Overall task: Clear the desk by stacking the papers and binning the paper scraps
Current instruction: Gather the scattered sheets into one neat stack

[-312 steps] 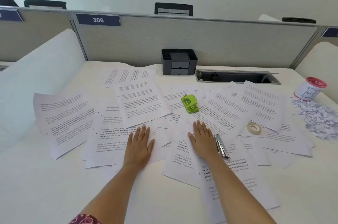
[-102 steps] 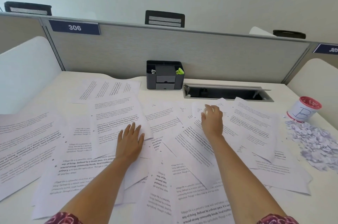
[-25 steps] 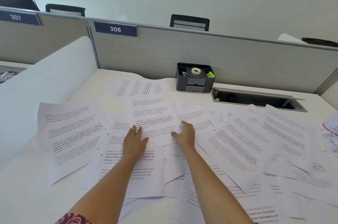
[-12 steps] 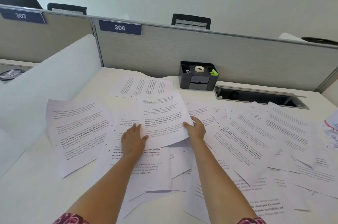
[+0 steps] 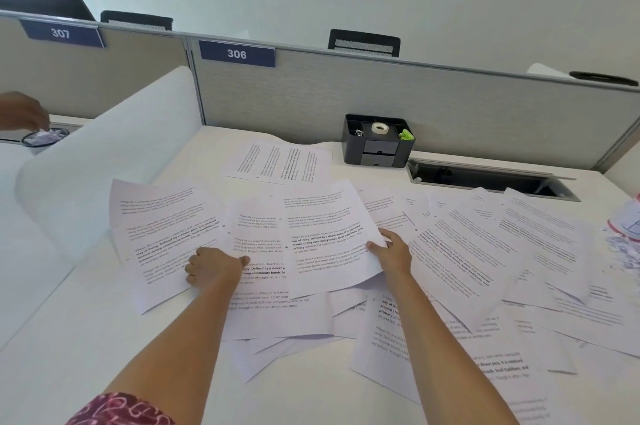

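Note:
Many printed sheets lie scattered and overlapping across the white desk (image 5: 86,338). My right hand (image 5: 393,253) pinches the right edge of one printed sheet (image 5: 325,237), which is raised a little above the others. My left hand (image 5: 213,268) has its fingers curled down on the near right edge of the leftmost sheet (image 5: 162,234). One more sheet (image 5: 277,164) lies alone further back. A heap of white paper scraps (image 5: 623,254) shows at the far right edge, beside a red-rimmed white cup (image 5: 628,220) that is partly cut off.
A black desk organiser (image 5: 377,142) with a tape roll stands against the grey partition (image 5: 346,95). An open cable slot (image 5: 485,178) lies to its right. A curved white divider (image 5: 104,164) bounds the left. Beyond it, another person's hand (image 5: 20,112) is over a round bin (image 5: 45,139) holding scraps.
My right hand has closed on the sheet's right edge and lifted it. My left hand slid left and curled its fingers on the leftmost sheet. Another person's hand appeared at far left.

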A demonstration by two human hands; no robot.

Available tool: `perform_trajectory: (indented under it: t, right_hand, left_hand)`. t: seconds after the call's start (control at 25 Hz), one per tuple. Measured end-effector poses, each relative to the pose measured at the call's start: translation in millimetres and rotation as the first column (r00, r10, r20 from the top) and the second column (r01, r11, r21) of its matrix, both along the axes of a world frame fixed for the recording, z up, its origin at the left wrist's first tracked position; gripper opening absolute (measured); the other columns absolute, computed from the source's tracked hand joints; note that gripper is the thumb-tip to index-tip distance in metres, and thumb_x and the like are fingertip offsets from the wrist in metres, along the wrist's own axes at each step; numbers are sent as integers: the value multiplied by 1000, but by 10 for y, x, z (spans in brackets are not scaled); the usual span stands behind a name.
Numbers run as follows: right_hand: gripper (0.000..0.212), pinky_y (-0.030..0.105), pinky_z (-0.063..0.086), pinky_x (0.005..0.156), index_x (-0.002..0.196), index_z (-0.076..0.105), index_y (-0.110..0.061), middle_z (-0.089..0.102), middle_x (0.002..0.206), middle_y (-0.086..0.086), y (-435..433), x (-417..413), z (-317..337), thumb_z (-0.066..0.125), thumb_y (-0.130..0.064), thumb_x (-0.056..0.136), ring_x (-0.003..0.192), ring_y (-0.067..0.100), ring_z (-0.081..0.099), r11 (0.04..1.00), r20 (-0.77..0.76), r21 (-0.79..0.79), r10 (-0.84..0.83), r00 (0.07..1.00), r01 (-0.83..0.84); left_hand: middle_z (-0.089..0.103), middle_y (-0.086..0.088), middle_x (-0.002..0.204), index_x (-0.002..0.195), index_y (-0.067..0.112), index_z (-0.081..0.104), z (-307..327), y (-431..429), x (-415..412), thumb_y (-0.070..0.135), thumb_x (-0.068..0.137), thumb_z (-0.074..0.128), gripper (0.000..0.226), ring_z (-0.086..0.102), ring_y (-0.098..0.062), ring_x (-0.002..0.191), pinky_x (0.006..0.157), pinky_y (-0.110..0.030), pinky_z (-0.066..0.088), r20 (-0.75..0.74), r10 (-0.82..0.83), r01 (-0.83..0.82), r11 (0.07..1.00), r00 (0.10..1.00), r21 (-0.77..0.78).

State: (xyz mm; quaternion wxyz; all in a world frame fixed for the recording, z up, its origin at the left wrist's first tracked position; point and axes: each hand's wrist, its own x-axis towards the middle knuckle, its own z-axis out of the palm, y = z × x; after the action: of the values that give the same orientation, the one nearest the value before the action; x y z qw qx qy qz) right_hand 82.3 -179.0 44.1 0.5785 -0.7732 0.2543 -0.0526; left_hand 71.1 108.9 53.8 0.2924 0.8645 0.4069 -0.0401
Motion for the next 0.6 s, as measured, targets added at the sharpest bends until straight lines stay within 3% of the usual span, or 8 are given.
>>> perform_trajectory:
  t: [0.12, 0.24, 0.36, 0.6]
  right_hand:
    - [40, 26, 40, 77, 122, 58, -13, 64, 118, 10, 12, -95, -13, 68, -8, 83, 93, 18, 55, 1000, 3, 5, 4, 1000, -4]
    - [36, 28, 41, 76, 121, 59, -13, 64, 117, 10, 9, -189, -23, 65, -9, 86, 94, 19, 56, 1000, 3, 13, -27, 1000, 27]
    - [30, 31, 45, 79, 118, 61, -14, 63, 117, 9, -15, -264, -61, 61, -9, 88, 102, 24, 58, 997, 14, -18, -80, 997, 81]
    - [20, 41, 52, 88, 108, 63, -14, 66, 113, 9, -103, -382, -132, 57, -7, 90, 102, 28, 60, 953, 76, -22, -300, 951, 303]
  left_hand:
    - [56, -19, 124, 122, 0, 47, -10, 60, -5, 30, 71, 81, 68, 49, -35, 118, 99, -42, 38, 47, -14, 20, 992, 999, -127]
    - [56, -19, 125, 129, 4, 46, -15, -12, -96, 16, 84, 68, 52, 55, -37, 113, 91, -44, 45, 248, 5, 49, 976, 969, -212]
    - [58, -18, 125, 132, 9, 49, 88, -74, -171, 20, 95, 54, 39, 56, -36, 111, 89, -43, 45, 356, 53, 24, 978, 933, -209]
    - [67, -8, 97, 107, 19, 64, 574, -25, -120, 27, 94, 55, 18, 60, -28, 83, 67, -32, 41, 570, 153, -51, 980, 807, -191]
